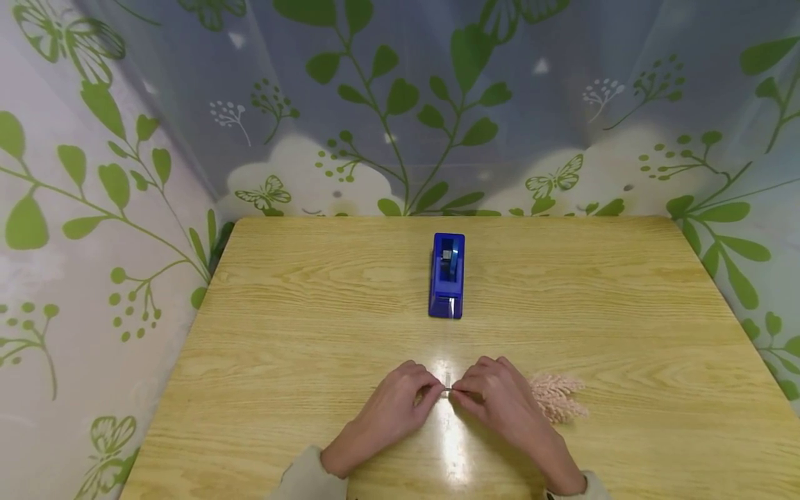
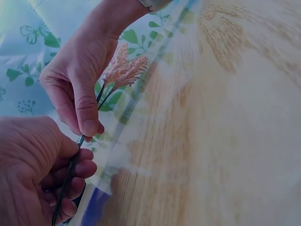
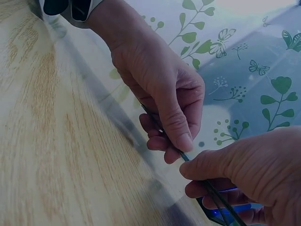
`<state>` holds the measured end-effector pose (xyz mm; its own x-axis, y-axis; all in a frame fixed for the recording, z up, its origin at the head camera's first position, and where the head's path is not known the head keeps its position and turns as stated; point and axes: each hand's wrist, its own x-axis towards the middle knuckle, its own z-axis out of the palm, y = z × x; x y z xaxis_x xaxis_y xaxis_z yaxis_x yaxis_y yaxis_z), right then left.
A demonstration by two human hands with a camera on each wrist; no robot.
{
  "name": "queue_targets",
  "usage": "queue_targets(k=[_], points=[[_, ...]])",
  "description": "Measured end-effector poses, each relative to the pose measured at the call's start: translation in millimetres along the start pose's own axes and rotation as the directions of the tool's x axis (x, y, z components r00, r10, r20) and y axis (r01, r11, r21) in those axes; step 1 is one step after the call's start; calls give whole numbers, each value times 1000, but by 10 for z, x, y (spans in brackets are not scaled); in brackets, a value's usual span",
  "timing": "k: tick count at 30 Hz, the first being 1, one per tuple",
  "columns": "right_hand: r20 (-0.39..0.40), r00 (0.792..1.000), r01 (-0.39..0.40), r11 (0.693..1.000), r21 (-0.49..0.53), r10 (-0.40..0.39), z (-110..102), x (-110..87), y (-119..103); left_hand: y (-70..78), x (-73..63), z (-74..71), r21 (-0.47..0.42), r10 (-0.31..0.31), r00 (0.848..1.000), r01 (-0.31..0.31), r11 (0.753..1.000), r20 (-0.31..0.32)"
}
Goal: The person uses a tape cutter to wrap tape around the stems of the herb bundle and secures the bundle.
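I have left fingers (image 1: 426, 379) and right fingers (image 1: 471, 384) pinching flower stems (image 2: 69, 174) together; the clear strip (image 1: 447, 379), apparently tape, probably needs wrapping

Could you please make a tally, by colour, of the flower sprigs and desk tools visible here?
Pink, textured flower sprigs with thin dark stems: 2
Blue, elongated plastic tape dispenser: 1
Total: 3

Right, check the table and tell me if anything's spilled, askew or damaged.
Nothing stands out: no spill shows, the blue tape dispenser stands upright on the table, the left hand and right hand pinch the dark stems, and the pink flower heads look undamaged.
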<state>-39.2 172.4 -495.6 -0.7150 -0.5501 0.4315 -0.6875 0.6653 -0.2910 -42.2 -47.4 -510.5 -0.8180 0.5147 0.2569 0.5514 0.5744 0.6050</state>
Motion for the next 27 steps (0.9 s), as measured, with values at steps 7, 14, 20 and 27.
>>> queue_targets(k=[7,14,20,27], points=[[83,994,-80,996,48,76,-3,1,-24,-10,2,2,-8,30,1000,-30,1000,-5],[142,985,-111,991,69,100,-18,-11,-58,-21,14,2,6,70,998,-70,998,-1],[103,991,-88,994,66,81,-24,-17,-62,-34,13,16,19,81,997,-81,997,-9],[86,995,-63,997,36,59,-12,-21,-24,-17,22,7,-3,66,998,-66,998,-21]])
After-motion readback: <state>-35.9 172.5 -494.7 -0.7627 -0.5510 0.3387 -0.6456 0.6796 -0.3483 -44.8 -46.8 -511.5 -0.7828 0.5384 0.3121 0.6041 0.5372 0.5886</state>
